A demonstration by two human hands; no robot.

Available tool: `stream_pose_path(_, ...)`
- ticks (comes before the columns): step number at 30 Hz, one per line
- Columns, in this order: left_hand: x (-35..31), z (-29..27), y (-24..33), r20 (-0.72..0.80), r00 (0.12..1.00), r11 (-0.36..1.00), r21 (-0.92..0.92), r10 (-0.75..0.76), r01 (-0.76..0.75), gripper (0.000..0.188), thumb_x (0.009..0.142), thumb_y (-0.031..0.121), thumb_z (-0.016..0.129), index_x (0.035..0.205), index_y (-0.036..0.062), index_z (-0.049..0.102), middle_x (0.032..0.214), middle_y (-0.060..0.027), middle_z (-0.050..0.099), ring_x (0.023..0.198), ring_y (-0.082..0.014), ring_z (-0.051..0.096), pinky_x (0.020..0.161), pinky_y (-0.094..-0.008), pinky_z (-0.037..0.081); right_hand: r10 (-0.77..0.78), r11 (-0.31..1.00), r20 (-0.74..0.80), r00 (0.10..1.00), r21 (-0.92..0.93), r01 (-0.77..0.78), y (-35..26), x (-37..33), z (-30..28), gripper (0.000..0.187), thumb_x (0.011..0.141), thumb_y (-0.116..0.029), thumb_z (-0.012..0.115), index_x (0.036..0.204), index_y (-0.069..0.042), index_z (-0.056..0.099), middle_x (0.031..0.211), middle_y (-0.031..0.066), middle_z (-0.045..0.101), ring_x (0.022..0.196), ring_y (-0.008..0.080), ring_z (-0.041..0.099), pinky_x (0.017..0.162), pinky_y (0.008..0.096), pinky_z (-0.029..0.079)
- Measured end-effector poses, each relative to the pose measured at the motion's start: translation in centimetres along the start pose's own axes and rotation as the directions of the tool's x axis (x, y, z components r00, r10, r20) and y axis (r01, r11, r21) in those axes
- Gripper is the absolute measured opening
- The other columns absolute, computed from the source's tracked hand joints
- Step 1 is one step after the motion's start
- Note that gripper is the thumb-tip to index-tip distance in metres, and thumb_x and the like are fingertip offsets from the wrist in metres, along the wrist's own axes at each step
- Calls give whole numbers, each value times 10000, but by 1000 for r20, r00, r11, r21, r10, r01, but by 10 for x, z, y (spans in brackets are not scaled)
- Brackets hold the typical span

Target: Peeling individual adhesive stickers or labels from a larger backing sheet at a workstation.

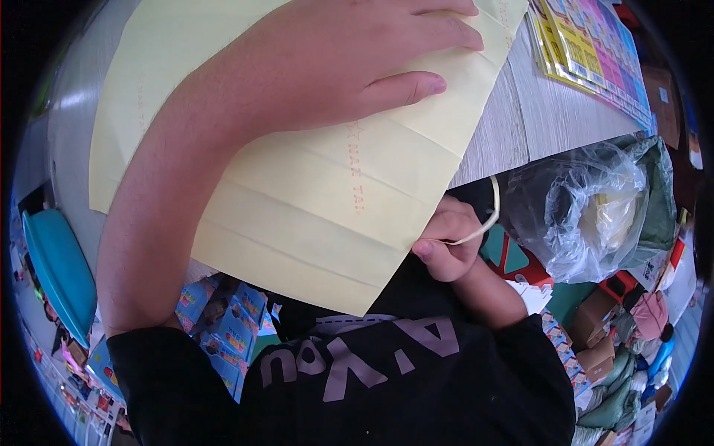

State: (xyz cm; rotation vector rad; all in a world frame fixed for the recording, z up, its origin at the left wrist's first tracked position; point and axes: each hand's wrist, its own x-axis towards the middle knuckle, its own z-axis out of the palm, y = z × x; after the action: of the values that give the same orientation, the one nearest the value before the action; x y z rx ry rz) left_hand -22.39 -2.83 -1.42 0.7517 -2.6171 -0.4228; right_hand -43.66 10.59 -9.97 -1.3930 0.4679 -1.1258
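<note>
A large pale-yellow sheet of paper (297, 215) with faint red printing and several fold lines covers most of the table in front of me. My left hand (390, 56) lies across its far part, fingers stretched out and thumb apart, pressing on the paper. At the sheet's right edge, just off the table's near edge, my right hand (450, 241) is closed in a pinch. A thin cream strip (494, 204) runs out of that pinch and curls upward. The sheet's near corner hangs over my lap.
Colourful printed packets (595, 52) lie stacked at the table's far right. Below them sits a clear plastic bag (587, 215) with yellowish contents. A teal tub (59, 267) stands at the left. Blue printed boxes (230, 334) are under the table; brown cartons (595, 334) are at the right.
</note>
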Motion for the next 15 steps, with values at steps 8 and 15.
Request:
stream_pose_path(8,1,-3,1,12,1000,1000,-3,2,-2,462,909,259,562,1287,-3,516,1353,-221,488,1269,-354,450,1077,-435,342,-159,900,183,970,-378,218,1,-2,-11,101,802,-127,681,862,-47,663,732,68,611,578,226,584,521,321,443)
stream_pose_path(15,0,-3,1,4,1000,1000,-4,18,-18,466,904,258,567,1282,-11,515,1347,-211,492,1264,-341,451,1071,-431,346,79,997,68,995,17,-80,4,-3,-2,147,851,-131,678,900,-4,625,767,83,622,644,204,603,585,290,458)
